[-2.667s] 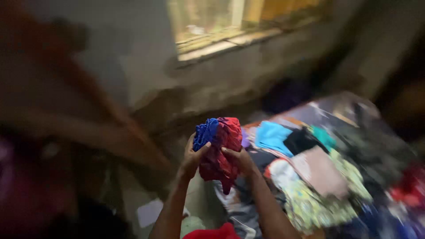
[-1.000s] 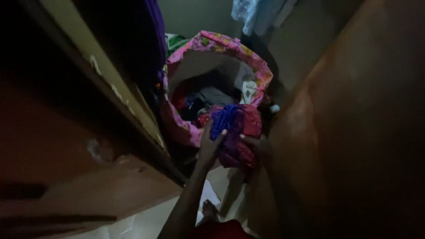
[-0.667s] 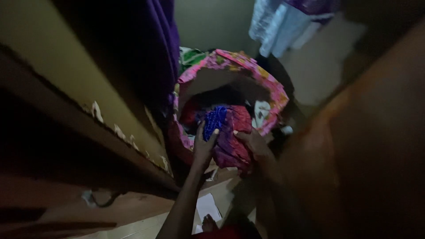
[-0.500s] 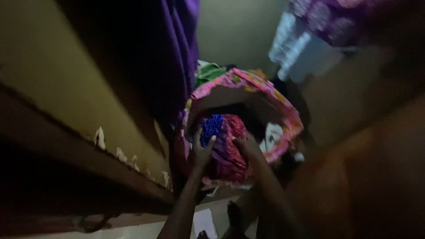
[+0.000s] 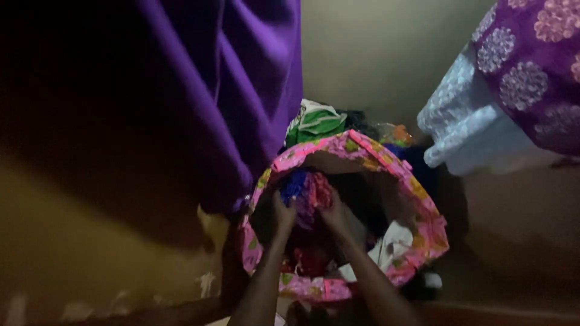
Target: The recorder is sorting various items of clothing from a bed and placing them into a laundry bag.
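Inside the mouth of the pink floral hamper (image 5: 423, 211), both hands are closed on 1 bunched red-and-blue cloth (image 5: 307, 188). Left hand (image 5: 281, 214) grips its left flank, right hand (image 5: 332, 212) its right flank, so neither is nearer. Bundle sits just beyond the fingers, above the clothes already in the hamper. No clear long axis; it's a wad. Purple curtain (image 5: 254, 90) hangs close on the left.

Dim, soft motion blur thru-out; left side prob. deepest shadow, no glare.
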